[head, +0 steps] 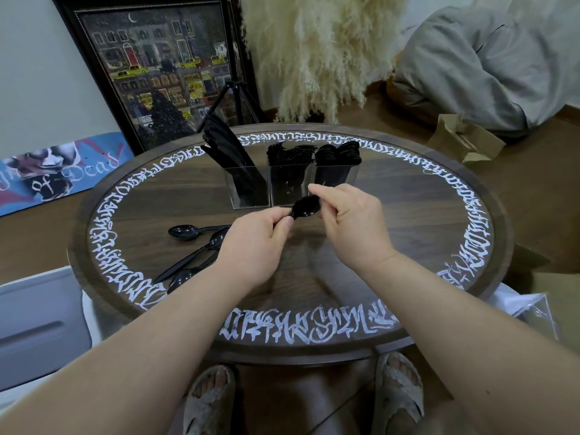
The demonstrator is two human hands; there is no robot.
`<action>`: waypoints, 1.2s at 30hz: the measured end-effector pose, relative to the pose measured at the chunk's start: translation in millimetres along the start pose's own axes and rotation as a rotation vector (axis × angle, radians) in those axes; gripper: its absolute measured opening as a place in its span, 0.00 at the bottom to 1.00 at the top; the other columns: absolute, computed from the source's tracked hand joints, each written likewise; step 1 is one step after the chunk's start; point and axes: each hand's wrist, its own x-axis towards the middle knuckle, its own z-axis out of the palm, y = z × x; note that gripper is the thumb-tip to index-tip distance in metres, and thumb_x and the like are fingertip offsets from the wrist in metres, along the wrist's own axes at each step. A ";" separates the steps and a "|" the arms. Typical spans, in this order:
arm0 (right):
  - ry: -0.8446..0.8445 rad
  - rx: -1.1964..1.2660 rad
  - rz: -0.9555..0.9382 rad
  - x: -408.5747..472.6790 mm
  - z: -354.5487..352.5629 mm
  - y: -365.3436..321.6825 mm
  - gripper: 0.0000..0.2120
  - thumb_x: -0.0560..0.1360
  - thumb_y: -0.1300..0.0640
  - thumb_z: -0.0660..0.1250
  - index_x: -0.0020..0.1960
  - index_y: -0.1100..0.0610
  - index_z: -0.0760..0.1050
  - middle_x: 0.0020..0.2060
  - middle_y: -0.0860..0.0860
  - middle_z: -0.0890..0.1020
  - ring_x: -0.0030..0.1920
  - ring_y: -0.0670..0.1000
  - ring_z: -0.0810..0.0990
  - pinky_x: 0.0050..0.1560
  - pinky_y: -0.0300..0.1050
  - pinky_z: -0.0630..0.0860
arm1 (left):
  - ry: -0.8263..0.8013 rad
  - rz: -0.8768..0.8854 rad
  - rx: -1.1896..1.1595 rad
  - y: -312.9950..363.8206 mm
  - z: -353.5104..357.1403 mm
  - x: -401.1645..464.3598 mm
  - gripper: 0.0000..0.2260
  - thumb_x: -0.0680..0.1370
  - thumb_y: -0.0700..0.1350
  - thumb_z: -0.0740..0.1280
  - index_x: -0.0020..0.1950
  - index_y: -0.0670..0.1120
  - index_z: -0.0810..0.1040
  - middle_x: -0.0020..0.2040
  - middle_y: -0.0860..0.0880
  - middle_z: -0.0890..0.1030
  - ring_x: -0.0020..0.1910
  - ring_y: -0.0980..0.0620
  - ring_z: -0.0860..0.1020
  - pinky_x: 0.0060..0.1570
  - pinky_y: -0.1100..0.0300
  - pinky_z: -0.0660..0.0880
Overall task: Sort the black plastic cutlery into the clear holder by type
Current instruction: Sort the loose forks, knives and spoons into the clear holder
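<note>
A clear three-part holder [251,200] stands at the back middle of the round table [408,215]. Its left part holds knives [229,146], the middle part forks [290,153], the right part spoons [339,152]. Just in front of it, both hands hold one black spoon [304,207] above the table. My left hand [254,243] pinches its handle. My right hand [348,221] pinches the bowl end. Three loose black spoons [194,243] lie on the table to the left, partly hidden under my left forearm.
A framed picture [157,67] and a black tripod [238,102] stand behind the table, with pampas grass [317,48] beside them. A paper bag [464,139] lies at the right, a skateboard deck [59,171] at the left. My sandalled feet [210,400] show below the table edge.
</note>
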 end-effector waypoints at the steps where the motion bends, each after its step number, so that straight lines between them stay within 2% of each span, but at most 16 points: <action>1: 0.003 -0.016 -0.032 -1.2 0.5 1.2 0.13 0.75 0.62 0.61 0.53 0.60 0.82 0.36 0.54 0.81 0.34 0.54 0.80 0.35 0.43 0.78 | -0.004 0.002 0.018 0.3 0.4 0.1 0.12 0.82 0.47 0.58 0.60 0.53 0.78 0.37 0.59 0.77 0.40 0.55 0.78 0.47 0.55 0.75; 6: -0.027 -0.111 -0.076 -1.9 1.9 5.1 0.11 0.71 0.66 0.63 0.49 0.63 0.82 0.36 0.56 0.78 0.31 0.58 0.77 0.28 0.50 0.77 | 0.008 0.028 0.115 4.0 0.9 -0.4 0.13 0.82 0.47 0.57 0.60 0.49 0.79 0.46 0.51 0.82 0.48 0.50 0.78 0.50 0.52 0.74; 8: -0.045 -0.105 -0.059 -0.3 -0.2 4.3 0.11 0.71 0.66 0.64 0.49 0.62 0.83 0.36 0.56 0.79 0.32 0.57 0.78 0.33 0.46 0.78 | 0.023 0.033 0.127 5.7 1.2 -0.4 0.13 0.82 0.46 0.57 0.61 0.49 0.79 0.51 0.50 0.82 0.53 0.49 0.77 0.52 0.54 0.72; 10: -0.071 -0.012 0.076 3.1 -3.6 3.2 0.10 0.75 0.65 0.65 0.52 0.59 0.83 0.39 0.52 0.81 0.39 0.53 0.80 0.43 0.40 0.75 | 0.045 0.030 0.113 6.7 0.6 0.3 0.13 0.82 0.46 0.58 0.62 0.49 0.79 0.53 0.50 0.82 0.54 0.50 0.77 0.53 0.54 0.72; 12: -0.134 0.215 0.340 7.8 -9.4 1.7 0.10 0.76 0.62 0.66 0.53 0.53 0.83 0.39 0.43 0.81 0.42 0.47 0.80 0.50 0.39 0.74 | 0.082 0.029 0.057 7.8 -0.5 1.5 0.13 0.82 0.46 0.59 0.62 0.50 0.79 0.53 0.51 0.82 0.54 0.51 0.78 0.54 0.56 0.73; 14: -0.152 0.453 0.488 10.9 -18.1 -0.9 0.11 0.76 0.63 0.67 0.48 0.47 0.82 0.35 0.41 0.82 0.39 0.43 0.81 0.48 0.42 0.78 | 0.103 0.044 0.006 10.0 -0.9 2.3 0.13 0.81 0.46 0.60 0.62 0.50 0.79 0.52 0.53 0.82 0.53 0.52 0.78 0.53 0.59 0.72; 16: -0.170 0.555 0.507 12.5 -28.2 -3.8 0.12 0.76 0.65 0.66 0.45 0.47 0.81 0.35 0.43 0.82 0.35 0.41 0.81 0.43 0.38 0.78 | 0.106 0.085 -0.006 12.1 -0.1 2.6 0.12 0.81 0.46 0.61 0.62 0.52 0.80 0.50 0.54 0.82 0.52 0.53 0.78 0.51 0.60 0.71; 18: -0.158 0.565 0.478 13.7 -38.6 -5.6 0.13 0.76 0.66 0.66 0.44 0.48 0.81 0.34 0.45 0.82 0.33 0.42 0.81 0.39 0.35 0.78 | 0.112 0.129 0.020 15.0 1.1 4.4 0.13 0.81 0.48 0.61 0.63 0.53 0.79 0.50 0.56 0.80 0.54 0.54 0.75 0.51 0.61 0.68; 22: -0.024 0.493 0.407 24.0 -68.4 1.2 0.11 0.76 0.67 0.66 0.47 0.52 0.81 0.34 0.46 0.81 0.30 0.40 0.79 0.37 0.33 0.77 | 0.212 0.188 0.078 21.4 -1.8 15.6 0.16 0.79 0.49 0.63 0.67 0.49 0.75 0.61 0.52 0.76 0.63 0.52 0.69 0.58 0.65 0.61; 25: 0.166 0.306 0.248 39.3 -97.7 9.2 0.10 0.76 0.64 0.66 0.51 0.51 0.80 0.36 0.47 0.81 0.33 0.39 0.80 0.41 0.38 0.79 | 0.261 0.217 0.144 23.2 -6.3 25.2 0.18 0.78 0.47 0.66 0.68 0.47 0.74 0.63 0.50 0.75 0.65 0.49 0.68 0.63 0.66 0.57; 27: 0.268 0.195 0.171 52.9 -109.3 14.6 0.09 0.76 0.59 0.65 0.53 0.52 0.81 0.39 0.49 0.83 0.38 0.44 0.83 0.46 0.46 0.80 | 0.263 0.211 0.207 23.4 -8.5 31.3 0.20 0.77 0.48 0.67 0.69 0.47 0.73 0.65 0.50 0.73 0.67 0.48 0.66 0.65 0.65 0.56; 29: 0.326 0.059 0.082 67.6 -110.8 20.9 0.12 0.76 0.57 0.63 0.54 0.57 0.82 0.41 0.54 0.84 0.42 0.52 0.84 0.49 0.47 0.78 | 0.258 0.204 0.276 23.3 -10.7 38.4 0.22 0.76 0.50 0.67 0.70 0.47 0.72 0.66 0.49 0.72 0.68 0.47 0.64 0.67 0.60 0.57; 32: 0.322 -0.164 -0.107 89.5 -99.1 28.2 0.12 0.76 0.59 0.63 0.53 0.60 0.82 0.40 0.57 0.84 0.42 0.57 0.82 0.46 0.44 0.73 | 0.244 0.191 0.373 22.5 -16.2 52.9 0.25 0.76 0.51 0.68 0.72 0.48 0.69 0.69 0.48 0.69 0.70 0.46 0.62 0.68 0.51 0.61; 36: 0.139 -0.269 -0.175 111.8 -69.8 35.6 0.11 0.75 0.59 0.62 0.48 0.62 0.82 0.38 0.60 0.81 0.39 0.62 0.80 0.39 0.54 0.78 | 0.199 0.149 0.461 16.6 -23.8 71.4 0.28 0.75 0.51 0.69 0.74 0.48 0.65 0.71 0.47 0.66 0.71 0.45 0.62 0.69 0.49 0.62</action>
